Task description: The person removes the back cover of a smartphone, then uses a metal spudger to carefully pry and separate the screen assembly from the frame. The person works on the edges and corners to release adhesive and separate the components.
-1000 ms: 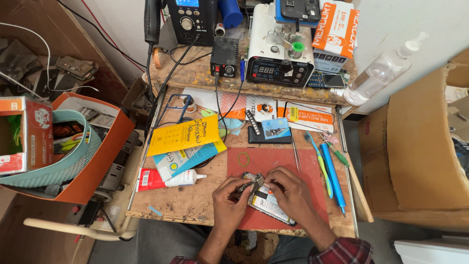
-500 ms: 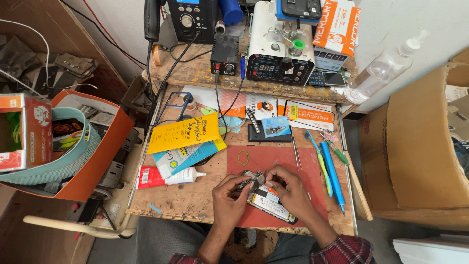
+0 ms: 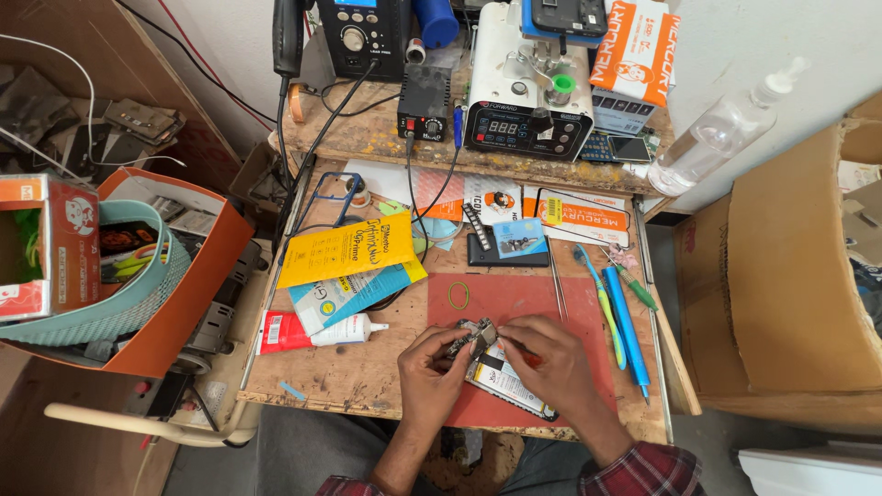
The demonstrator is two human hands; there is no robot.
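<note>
Left hand [image 3: 432, 363] fingers pinched on a small circuit board [image 3: 470, 338], held just above the red mat [image 3: 524, 303] near the front edge of the surface [image 3: 358, 377]. Right hand [image 3: 548, 354] fingers closed round a thin red-handled tool [image 3: 525, 353], tip at the board. Opened phone [image 3: 503, 378] lies on the mat under my right hand, partly covered by it. Yellow rubber band [image 3: 458, 295] on the mat just beyond the board. Green and blue tools [image 3: 617, 317] lie at the mat's right edge. Red-and-white glue tube [image 3: 312, 331] to the left, apart from the mat, below the yellow packet [image 3: 344, 250]
</note>
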